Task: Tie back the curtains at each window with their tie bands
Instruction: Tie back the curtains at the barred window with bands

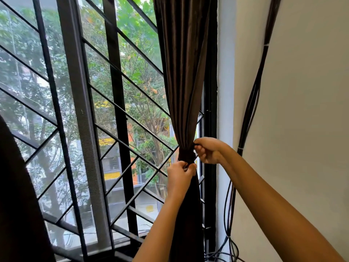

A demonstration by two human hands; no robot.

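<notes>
Right hand (207, 151) pinches tie band (187, 158) end at right edge of vertical curtain (184, 82); left hand (180, 173) pinches other end just below, before curtain front.

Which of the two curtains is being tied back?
The brown curtain beside the wall: the left hand and right hand pinch its tie band. The dark curtain at the left edge hangs untouched.

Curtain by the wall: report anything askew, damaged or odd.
Nothing damaged. The curtain is gathered evenly, left hand and right hand pinching its band. Only the wall cables look untidy: bowing loose, coiled at the bottom.
</notes>
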